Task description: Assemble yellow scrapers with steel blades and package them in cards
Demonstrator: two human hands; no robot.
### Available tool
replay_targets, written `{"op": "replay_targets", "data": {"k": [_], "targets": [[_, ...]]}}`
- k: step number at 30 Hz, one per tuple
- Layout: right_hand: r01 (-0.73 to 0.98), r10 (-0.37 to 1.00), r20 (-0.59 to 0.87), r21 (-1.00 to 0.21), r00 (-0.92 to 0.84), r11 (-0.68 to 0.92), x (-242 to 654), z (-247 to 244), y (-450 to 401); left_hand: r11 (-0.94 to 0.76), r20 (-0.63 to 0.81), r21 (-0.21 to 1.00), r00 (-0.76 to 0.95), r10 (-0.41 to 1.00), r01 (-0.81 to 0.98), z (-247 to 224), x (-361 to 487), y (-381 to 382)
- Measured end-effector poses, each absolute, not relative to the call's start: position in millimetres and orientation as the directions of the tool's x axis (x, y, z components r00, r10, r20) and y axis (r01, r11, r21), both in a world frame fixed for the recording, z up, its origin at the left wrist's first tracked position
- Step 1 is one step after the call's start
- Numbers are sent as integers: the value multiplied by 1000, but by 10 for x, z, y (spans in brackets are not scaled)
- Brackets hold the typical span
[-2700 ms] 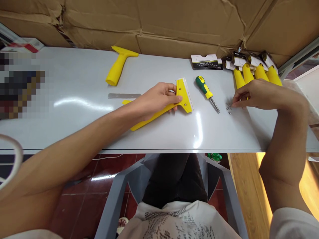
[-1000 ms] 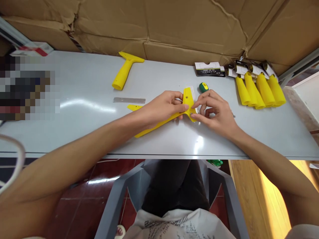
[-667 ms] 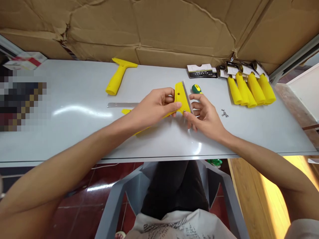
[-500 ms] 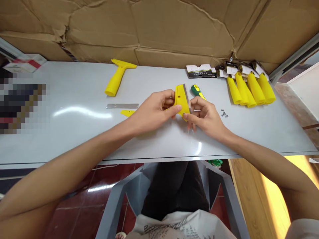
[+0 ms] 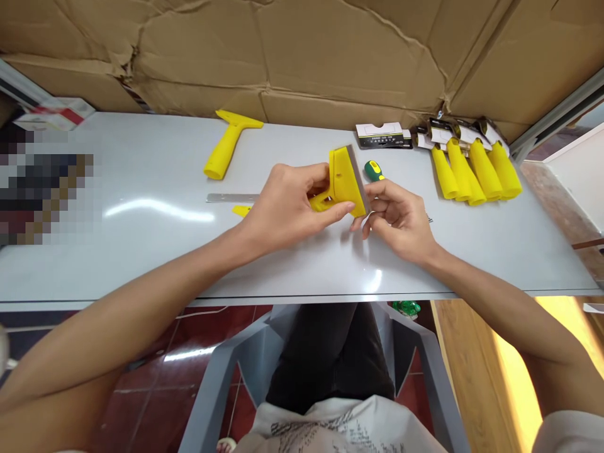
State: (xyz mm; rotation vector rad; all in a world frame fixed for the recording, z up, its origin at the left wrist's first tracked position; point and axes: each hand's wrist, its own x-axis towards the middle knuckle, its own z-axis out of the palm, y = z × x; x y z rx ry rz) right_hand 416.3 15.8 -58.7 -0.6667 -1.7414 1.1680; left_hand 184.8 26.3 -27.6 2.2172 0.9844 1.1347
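My left hand [image 5: 297, 198] is closed around a yellow scraper [image 5: 345, 179], its thumb lying along the lower part of the head. A grey metal blade [image 5: 358, 179] runs along the head's right edge, tilted. Close against that edge is my right hand [image 5: 399, 217], fingers apart and curved; whether a fingertip touches the blade I cannot tell. Behind the right hand lies a green and yellow screwdriver [image 5: 374, 170], its lower part hidden. Left of the scraper, a loose metal blade [image 5: 229, 197] and a small yellow plastic piece [image 5: 241, 210] are partly covered by my left hand.
Another yellow scraper handle [image 5: 226, 146] lies at the back of the white table [image 5: 151, 264]. Printed cards [image 5: 382, 136] and several yellow handles [image 5: 484, 170] with cards are at the back right. Small dark screws [image 5: 430, 218] show beside my right hand. Cardboard [image 5: 330, 56] walls the back.
My right thumb has come off the scraper's face, and the right fingers have loosened. The scraper has turned slightly in my left hand, showing more of its blade edge.
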Motion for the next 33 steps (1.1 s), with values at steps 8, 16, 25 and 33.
{"op": "replay_targets", "data": {"k": [8, 16, 25, 33], "targets": [[306, 744, 667, -719, 50, 624, 4996, -303, 1068, -816, 724, -256, 662, 193, 518, -512, 1784, 416], [715, 863, 381, -495, -332, 493, 4773, -316, 889, -722, 506, -632, 855, -111, 280, -650, 1767, 455], [862, 892, 152, -233, -425, 450, 4605, -415, 769, -690, 476, -684, 862, -178, 235, -573, 1726, 371], [280, 924, 176, -919, -340, 278, 4505, -395, 629, -717, 461, -669, 867, -191, 198, -609, 1702, 370]]}}
